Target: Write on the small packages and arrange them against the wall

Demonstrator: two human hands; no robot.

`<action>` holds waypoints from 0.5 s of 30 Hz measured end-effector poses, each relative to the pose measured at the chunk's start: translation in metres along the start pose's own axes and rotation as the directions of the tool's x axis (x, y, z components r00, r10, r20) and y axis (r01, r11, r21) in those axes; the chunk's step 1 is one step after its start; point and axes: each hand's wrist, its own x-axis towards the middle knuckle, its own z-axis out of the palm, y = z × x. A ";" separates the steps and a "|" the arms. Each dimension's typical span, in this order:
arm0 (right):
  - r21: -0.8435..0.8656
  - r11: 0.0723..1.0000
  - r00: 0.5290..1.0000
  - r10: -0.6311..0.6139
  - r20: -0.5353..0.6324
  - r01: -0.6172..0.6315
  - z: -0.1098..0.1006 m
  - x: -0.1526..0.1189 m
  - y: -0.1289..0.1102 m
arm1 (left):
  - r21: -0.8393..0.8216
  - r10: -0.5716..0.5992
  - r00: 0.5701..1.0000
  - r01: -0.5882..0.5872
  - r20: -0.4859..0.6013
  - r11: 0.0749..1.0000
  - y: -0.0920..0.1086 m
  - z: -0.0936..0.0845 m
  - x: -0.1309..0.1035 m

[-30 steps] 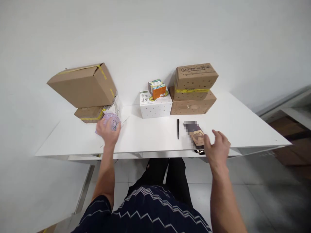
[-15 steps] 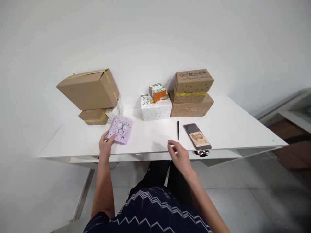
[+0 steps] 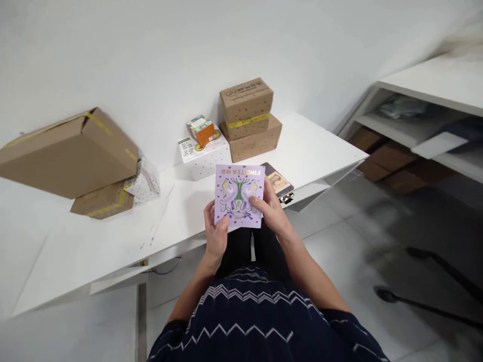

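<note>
A flat purple box point(image 3: 239, 193) with a printed pattern and gold lettering, which reads upside down, is held up over the desk's front edge. My left hand point(image 3: 216, 231) grips its lower left corner, thumb on the face. On the right side, my right hand point(image 3: 270, 207) holds the box with the thumb across its front and the other fingers behind. Partly hidden behind that hand lies a phone point(image 3: 278, 181) with a picture on its back. The pen is not visible.
On the white desk point(image 3: 113, 246) stand a large carton point(image 3: 68, 161) on a smaller one point(image 3: 105, 202), a white dotted box point(image 3: 145, 183), a white box point(image 3: 207, 160) under an orange box point(image 3: 205, 134), and two stacked cartons point(image 3: 247, 103). Shelves point(image 3: 400, 130) stand right.
The purple box has been lifted from the desk and brought to the middle. My right hand has taken hold of its right side. The view has turned to the right.
</note>
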 end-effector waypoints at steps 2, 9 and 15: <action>0.016 0.999 0.999 -0.038 -0.004 0.038 -0.007 -0.001 -0.002 | 0.001 0.021 0.994 -0.021 0.103 1.000 -0.007 -0.001 0.000; -0.012 0.998 0.990 -0.057 0.132 0.059 -0.019 -0.004 0.004 | 0.048 -0.042 0.967 0.031 0.251 0.998 -0.025 -0.026 0.020; -0.130 0.990 0.985 -0.029 0.170 0.052 -0.020 -0.002 0.012 | 0.251 0.036 0.978 -0.088 0.204 0.964 -0.022 -0.035 0.029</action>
